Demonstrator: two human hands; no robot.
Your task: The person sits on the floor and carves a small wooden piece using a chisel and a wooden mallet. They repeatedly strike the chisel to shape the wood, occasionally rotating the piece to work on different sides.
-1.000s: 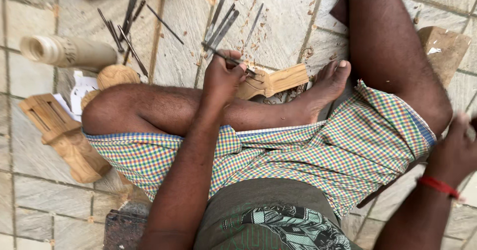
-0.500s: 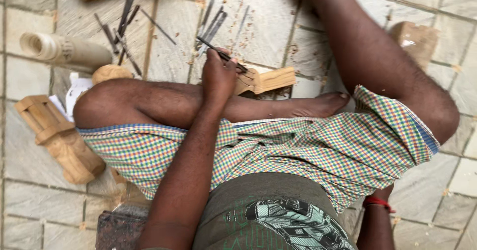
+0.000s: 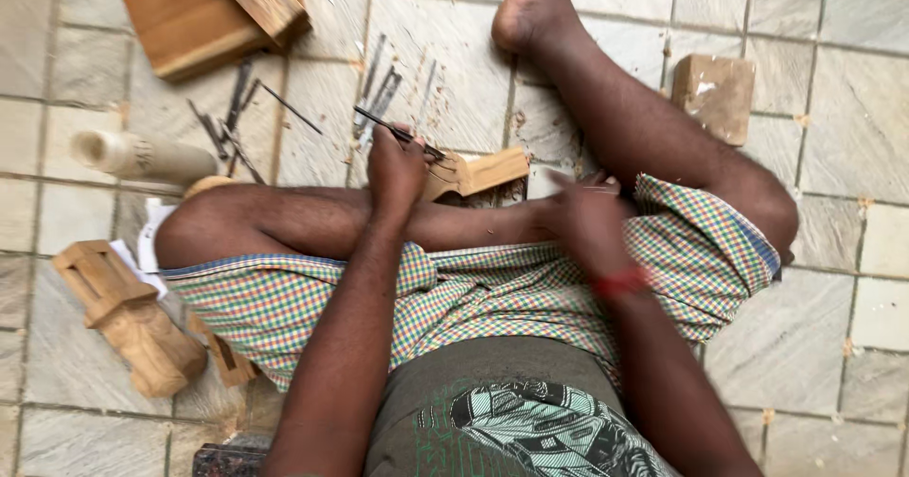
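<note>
Chisel [image 3: 393, 128] — a thin dark metal one — sits clamped in the left hand [image 3: 396, 166], its tip slanting up and left over the tiled floor [image 3: 833, 108]. Just right of that hand lies a small carved wood piece [image 3: 478, 171], tucked against the folded shin. The right hand [image 3: 585, 219] is blurred, near the checked cloth [image 3: 473, 297] over the lap; whether its fingers are curled or spread, I cannot tell. More loose metal tools [image 3: 379, 89] lie scattered beyond, with a pale wooden cylinder [image 3: 142, 157] at the left — and a carved wooden leg [image 3: 128, 316] beside the knee.
</note>
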